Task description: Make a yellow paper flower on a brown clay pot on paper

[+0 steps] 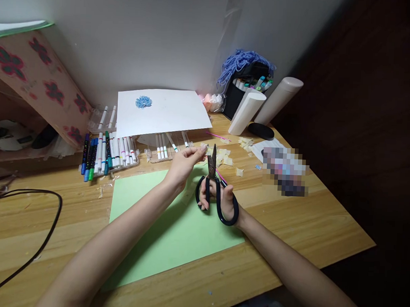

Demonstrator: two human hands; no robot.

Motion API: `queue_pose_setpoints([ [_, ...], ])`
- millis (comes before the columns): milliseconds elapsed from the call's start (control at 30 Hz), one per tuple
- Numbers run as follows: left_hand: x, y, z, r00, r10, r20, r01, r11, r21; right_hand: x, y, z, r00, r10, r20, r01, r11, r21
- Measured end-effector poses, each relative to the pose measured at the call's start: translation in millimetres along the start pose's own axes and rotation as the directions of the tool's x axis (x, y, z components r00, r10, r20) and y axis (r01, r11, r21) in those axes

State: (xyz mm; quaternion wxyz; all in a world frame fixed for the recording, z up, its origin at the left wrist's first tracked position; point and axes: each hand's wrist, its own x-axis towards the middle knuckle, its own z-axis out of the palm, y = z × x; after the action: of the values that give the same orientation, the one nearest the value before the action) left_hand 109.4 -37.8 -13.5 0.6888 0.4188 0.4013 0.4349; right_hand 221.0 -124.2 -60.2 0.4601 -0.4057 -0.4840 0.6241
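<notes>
My right hand (227,202) is closed around the black handles of a pair of scissors (211,166), fingers through the loops. The dark blades point up and away, slightly apart. My left hand (183,167) is pinched just left of the blade tips; a small pale bit shows at its fingertips, too small to name. Both hands are above a light green sheet of paper (166,251) lying on the wooden table (310,230). Behind the blades lie scattered scraps of yellowish paper or tape (225,156).
White paper with a blue drawing (162,115) rests at the back over marker trays. Several markers (106,153) lie at left, near a pink flowered box (42,69) and black cable (58,210). A black pen holder (230,100) and white cylinders (249,111) stand back right.
</notes>
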Motion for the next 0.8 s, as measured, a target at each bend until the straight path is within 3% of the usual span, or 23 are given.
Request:
queue_pose_setpoints([
  [333, -1.5, -0.1, -0.2, 1.000, 0.025, -0.008, -0.024, 0.997, 0.070, 1.8, -6.9, -0.5, 1.000, 0.000, -0.022, -0.001, 0.999, -0.045],
  [800, 0.3, 0.9, -1.7, 0.999, 0.033, -0.013, -0.032, 0.998, 0.047, 1.8, 4.3, -5.3, 0.997, 0.057, -0.055, -0.053, 0.995, 0.080],
])
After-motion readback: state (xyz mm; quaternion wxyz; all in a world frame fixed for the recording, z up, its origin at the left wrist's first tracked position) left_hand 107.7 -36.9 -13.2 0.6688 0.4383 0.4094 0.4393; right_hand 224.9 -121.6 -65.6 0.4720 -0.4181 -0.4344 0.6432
